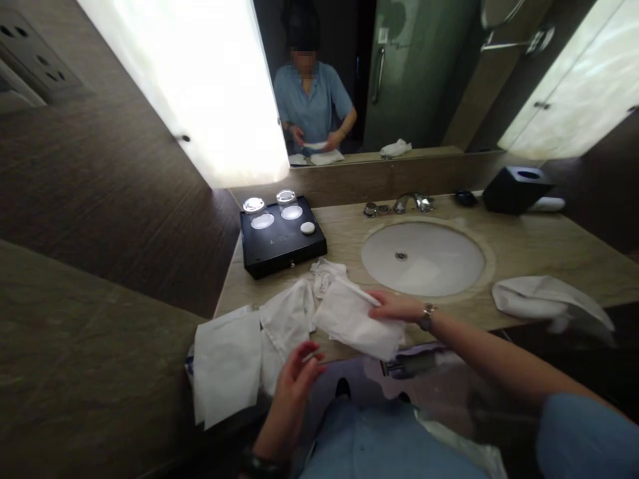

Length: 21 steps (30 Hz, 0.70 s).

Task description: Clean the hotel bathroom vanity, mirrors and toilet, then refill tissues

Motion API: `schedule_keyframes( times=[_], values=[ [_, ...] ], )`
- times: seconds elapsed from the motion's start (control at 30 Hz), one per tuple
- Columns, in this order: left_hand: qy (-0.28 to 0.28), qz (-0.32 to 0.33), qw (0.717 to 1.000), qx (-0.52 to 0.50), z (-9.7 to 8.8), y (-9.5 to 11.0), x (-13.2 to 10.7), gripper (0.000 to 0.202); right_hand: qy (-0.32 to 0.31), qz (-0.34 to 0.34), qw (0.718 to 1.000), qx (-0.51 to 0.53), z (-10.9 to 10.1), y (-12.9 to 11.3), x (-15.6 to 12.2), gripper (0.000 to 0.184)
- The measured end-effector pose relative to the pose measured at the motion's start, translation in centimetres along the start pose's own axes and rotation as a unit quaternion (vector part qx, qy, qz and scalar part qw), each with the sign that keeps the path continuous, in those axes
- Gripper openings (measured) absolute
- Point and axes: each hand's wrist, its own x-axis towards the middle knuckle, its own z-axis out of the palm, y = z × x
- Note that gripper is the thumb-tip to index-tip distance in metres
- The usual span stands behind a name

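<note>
My right hand [397, 307] grips the edge of a folded white cloth [355, 320] over the front of the counter, left of the sink. Close to the cloth's lower left, my left hand [295, 380] has its fingers curled but apart, with nothing seen in them. A creased white cloth [288, 311] lies beside it on the counter. Farther left, a flat white cloth [227, 366] drapes over the counter's front corner. Behind the held cloth is a small crumpled white cloth [328, 269].
A black tray box [282, 243] carries two upturned glasses and a white round item [307, 228]. The white sink [424, 259] has a chrome faucet [413, 202] behind it. To the right are a black tissue box [516, 189] and a white towel [542, 298] hanging over the edge.
</note>
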Motion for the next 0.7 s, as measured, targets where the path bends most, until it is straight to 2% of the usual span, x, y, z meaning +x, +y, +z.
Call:
schedule_keyframes(
  times=[0.07,0.13,0.27,0.37,0.43,0.5,0.57,0.6,0.63,0.7],
  values=[
    [-0.03,-0.104,0.991,-0.08,3.0,-3.3,0.9,0.052,-0.01,0.008,0.984,-0.179,-0.3,0.5,1.6,0.063],
    [-0.028,-0.162,0.977,-0.137,4.8,-5.2,1.7,0.044,0.013,0.013,0.954,-0.301,-0.5,0.5,2.2,0.07],
    [-0.011,-0.206,0.96,-0.187,6.3,-5.9,2.8,0.025,0.088,-0.01,0.913,-0.398,-0.5,0.8,2.4,0.081],
    [0.001,-0.214,0.956,-0.2,7.0,-6.0,3.7,0.018,0.091,0.002,0.909,-0.407,0.0,2.1,3.0,0.085],
    [-0.015,-0.192,0.961,-0.2,7.5,-6.4,4.2,0.016,0.072,0.023,0.926,-0.371,0.9,3.2,3.3,0.085],
    [-0.041,-0.154,0.971,-0.18,8.1,-6.7,4.4,0.025,0.062,0.046,0.957,-0.281,1.8,4.1,2.8,0.076],
    [-0.042,-0.117,0.983,-0.138,9.0,-6.9,4.2,0.043,0.074,0.053,0.989,-0.117,2.3,4.7,1.4,0.065],
    [-0.033,-0.105,0.987,-0.117,9.7,-6.9,4.0,0.052,0.088,0.043,0.995,-0.013,2.3,4.9,0.3,0.064],
    [-0.024,-0.096,0.99,-0.1,10.6,-6.9,3.7,0.058,0.099,0.022,0.991,0.093,2.0,5.2,-0.9,0.065],
    [-0.013,-0.09,0.993,-0.08,13.1,-7.0,3.1,0.065,0.108,-0.034,0.959,0.26,0.9,6.0,-3.8,0.074]
  ],
)
